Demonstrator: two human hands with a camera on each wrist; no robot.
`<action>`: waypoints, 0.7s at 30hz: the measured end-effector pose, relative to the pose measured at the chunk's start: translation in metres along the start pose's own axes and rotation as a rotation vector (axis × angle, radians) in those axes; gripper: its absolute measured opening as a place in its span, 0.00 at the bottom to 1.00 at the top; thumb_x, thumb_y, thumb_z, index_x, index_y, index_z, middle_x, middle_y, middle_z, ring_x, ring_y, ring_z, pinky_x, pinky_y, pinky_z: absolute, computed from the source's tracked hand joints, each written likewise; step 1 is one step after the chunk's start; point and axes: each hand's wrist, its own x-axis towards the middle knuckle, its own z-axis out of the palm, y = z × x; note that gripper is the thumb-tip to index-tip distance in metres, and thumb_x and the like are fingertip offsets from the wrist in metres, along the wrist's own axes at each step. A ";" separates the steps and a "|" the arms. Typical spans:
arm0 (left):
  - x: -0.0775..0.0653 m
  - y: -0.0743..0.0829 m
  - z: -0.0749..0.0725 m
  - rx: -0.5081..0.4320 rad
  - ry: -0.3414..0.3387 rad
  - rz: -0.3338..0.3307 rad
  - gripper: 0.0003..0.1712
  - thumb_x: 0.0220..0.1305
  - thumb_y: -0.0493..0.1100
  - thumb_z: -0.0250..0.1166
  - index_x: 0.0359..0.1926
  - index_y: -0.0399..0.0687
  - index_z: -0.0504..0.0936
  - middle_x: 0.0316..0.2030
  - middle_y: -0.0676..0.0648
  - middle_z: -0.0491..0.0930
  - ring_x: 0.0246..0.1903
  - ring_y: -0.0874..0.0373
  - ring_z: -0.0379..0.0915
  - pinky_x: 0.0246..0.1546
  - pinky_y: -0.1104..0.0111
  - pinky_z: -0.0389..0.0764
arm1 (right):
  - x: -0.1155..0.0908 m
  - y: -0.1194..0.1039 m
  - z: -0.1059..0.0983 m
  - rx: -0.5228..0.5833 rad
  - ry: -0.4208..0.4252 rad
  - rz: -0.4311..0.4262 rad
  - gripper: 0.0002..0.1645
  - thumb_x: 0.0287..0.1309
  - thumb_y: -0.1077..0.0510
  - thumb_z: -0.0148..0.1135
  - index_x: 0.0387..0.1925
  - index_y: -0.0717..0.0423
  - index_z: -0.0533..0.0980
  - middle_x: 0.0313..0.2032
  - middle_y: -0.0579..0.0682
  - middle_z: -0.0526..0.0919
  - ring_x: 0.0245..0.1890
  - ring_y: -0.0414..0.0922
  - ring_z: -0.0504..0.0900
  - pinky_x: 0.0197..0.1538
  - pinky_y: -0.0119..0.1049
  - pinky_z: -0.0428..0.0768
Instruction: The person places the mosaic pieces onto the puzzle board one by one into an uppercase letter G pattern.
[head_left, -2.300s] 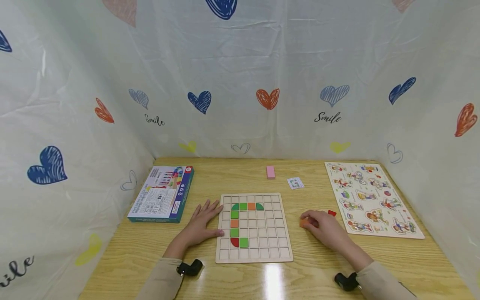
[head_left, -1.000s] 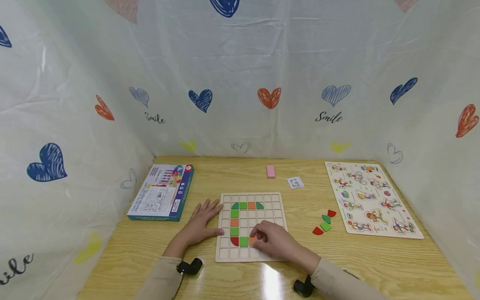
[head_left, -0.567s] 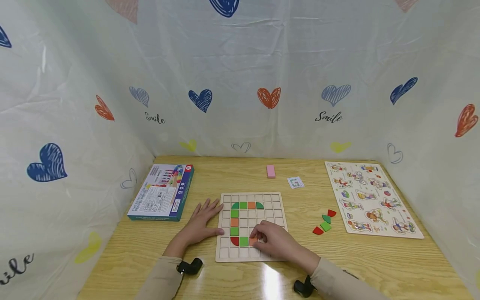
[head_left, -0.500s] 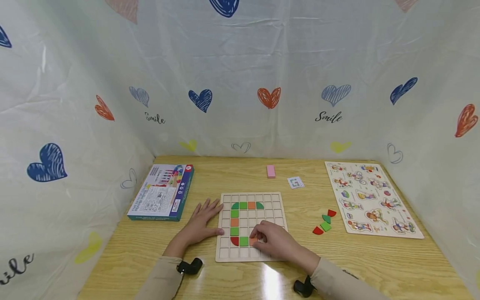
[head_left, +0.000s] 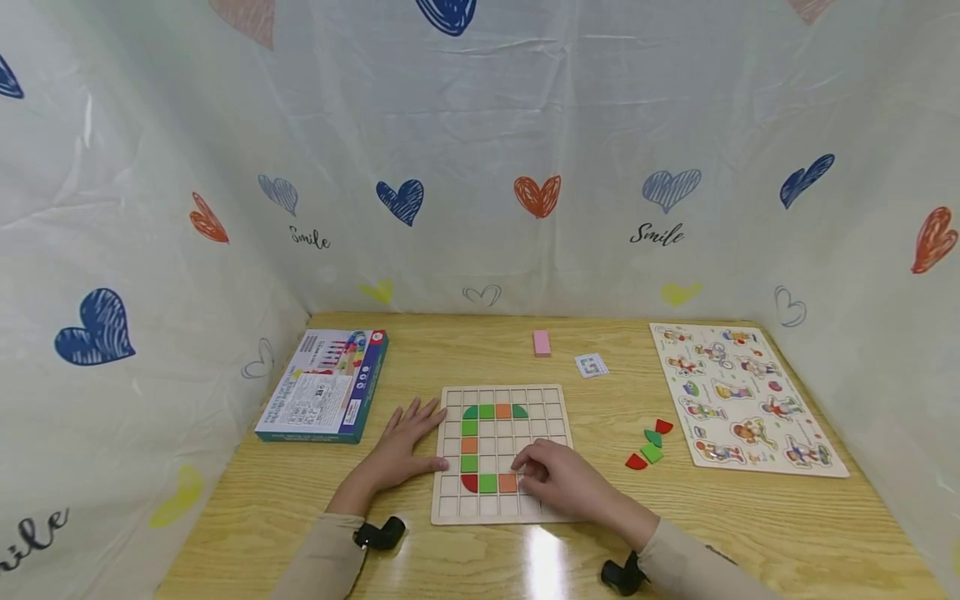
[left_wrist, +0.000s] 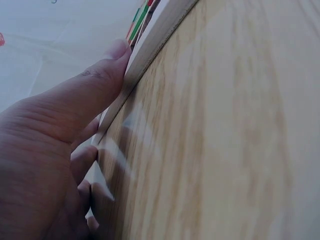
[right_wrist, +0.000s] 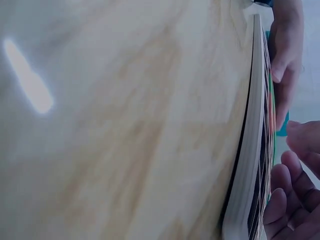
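A wooden grid board (head_left: 525,510) lies mid-table, with green, orange and red tiles set in some of its squares. My left hand (head_left: 401,446) rests flat at the board's left edge, fingers spread; in the left wrist view its thumb (left_wrist: 107,65) touches the board's side. My right hand (head_left: 558,479) hovers over the board's lower right part, fingers loosely bent and holding nothing. An orange square tile (head_left: 507,483) sits in the lower row, just left of the right fingertips and beside a green square tile (head_left: 487,483). In the right wrist view, thumb and fingers are apart.
Right of the board lie loose tiles: a red quarter-round (head_left: 636,462), a green square (head_left: 652,452), a dark green piece (head_left: 653,437) and another red piece (head_left: 664,426). Around them stand a picture puzzle board (head_left: 705,387), a pattern card (head_left: 592,366), a pink block (head_left: 542,343) and a box (head_left: 322,387).
My right hand carried the orange tile from the table's right side to the lower row, let it go and drew back slightly right. The left hand has stayed put.
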 end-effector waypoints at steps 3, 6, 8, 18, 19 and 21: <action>0.000 0.000 0.000 -0.001 0.003 0.000 0.51 0.61 0.64 0.70 0.79 0.50 0.61 0.80 0.45 0.50 0.79 0.41 0.32 0.77 0.45 0.29 | -0.006 0.008 -0.009 0.006 0.031 0.028 0.06 0.66 0.59 0.67 0.43 0.46 0.82 0.31 0.34 0.75 0.31 0.33 0.73 0.36 0.30 0.77; 0.000 0.000 0.001 -0.003 0.004 0.002 0.51 0.61 0.64 0.70 0.79 0.50 0.61 0.80 0.45 0.50 0.79 0.41 0.32 0.77 0.45 0.29 | -0.014 0.018 -0.020 0.018 0.065 0.057 0.07 0.66 0.60 0.67 0.44 0.48 0.83 0.32 0.35 0.76 0.31 0.33 0.74 0.35 0.30 0.77; 0.000 0.000 0.001 -0.005 0.005 0.002 0.51 0.61 0.64 0.70 0.79 0.50 0.61 0.80 0.45 0.50 0.79 0.40 0.32 0.77 0.45 0.29 | -0.019 0.026 -0.028 0.017 0.088 0.077 0.07 0.66 0.60 0.67 0.45 0.48 0.83 0.32 0.36 0.76 0.31 0.33 0.74 0.35 0.30 0.77; -0.001 0.001 0.000 -0.003 0.007 0.003 0.51 0.61 0.64 0.70 0.79 0.51 0.61 0.80 0.45 0.50 0.79 0.40 0.32 0.76 0.45 0.29 | -0.051 0.066 -0.073 -0.083 0.226 0.226 0.09 0.65 0.61 0.67 0.47 0.54 0.83 0.34 0.40 0.79 0.34 0.35 0.76 0.36 0.32 0.78; -0.001 0.001 0.000 -0.005 0.007 0.003 0.51 0.61 0.64 0.70 0.79 0.51 0.61 0.80 0.44 0.50 0.79 0.40 0.32 0.76 0.45 0.29 | -0.055 0.070 -0.076 -0.099 0.239 0.237 0.09 0.65 0.61 0.67 0.46 0.54 0.83 0.35 0.41 0.79 0.33 0.36 0.76 0.36 0.32 0.78; -0.001 0.001 0.000 -0.008 0.006 0.005 0.51 0.61 0.63 0.70 0.79 0.51 0.61 0.80 0.44 0.50 0.79 0.40 0.32 0.76 0.44 0.29 | -0.061 0.077 -0.083 -0.122 0.261 0.262 0.09 0.65 0.61 0.67 0.46 0.55 0.83 0.34 0.42 0.80 0.33 0.37 0.77 0.35 0.32 0.77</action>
